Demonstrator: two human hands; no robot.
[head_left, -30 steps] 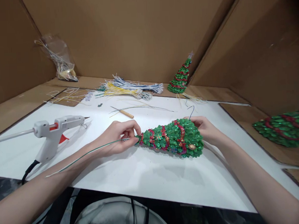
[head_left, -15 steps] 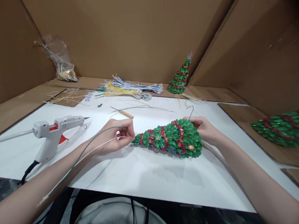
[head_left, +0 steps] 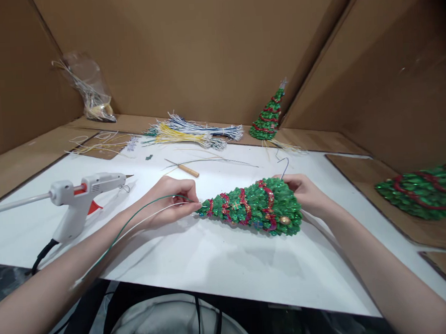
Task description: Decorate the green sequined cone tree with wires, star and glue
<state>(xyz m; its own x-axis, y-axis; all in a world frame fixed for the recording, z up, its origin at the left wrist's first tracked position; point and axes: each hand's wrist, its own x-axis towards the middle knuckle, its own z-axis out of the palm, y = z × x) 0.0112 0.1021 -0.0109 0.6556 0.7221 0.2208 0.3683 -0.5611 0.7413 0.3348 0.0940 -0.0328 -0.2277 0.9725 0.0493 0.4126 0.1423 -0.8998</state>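
A glittery green Christmas tree ornament (head_left: 235,210) with red garlands lies tilted on its side above the white board, its tip to the left. My right hand (head_left: 304,195) grips it at the wide base; the fingertips are hidden behind it. At the tip, my left hand (head_left: 177,200) pinches a green wire (head_left: 135,212) and a white wire (head_left: 143,221) close to where they meet the tree. Both wires trail back over my left forearm. A short blue wire (head_left: 284,168) sticks up by the base.
A white glue gun (head_left: 84,193) stands at left. Behind my hands lie an awl (head_left: 187,170), bundles of yellow and blue wires (head_left: 191,133) and a plastic bag (head_left: 92,89). One finished-looking tree (head_left: 269,116) stands at the back; another tree (head_left: 424,190) lies at right.
The left fingers have shifted slightly at the tree's tip, and the wires' free ends have slid a little along the forearm toward the tree. The right hand and the tree keep still.
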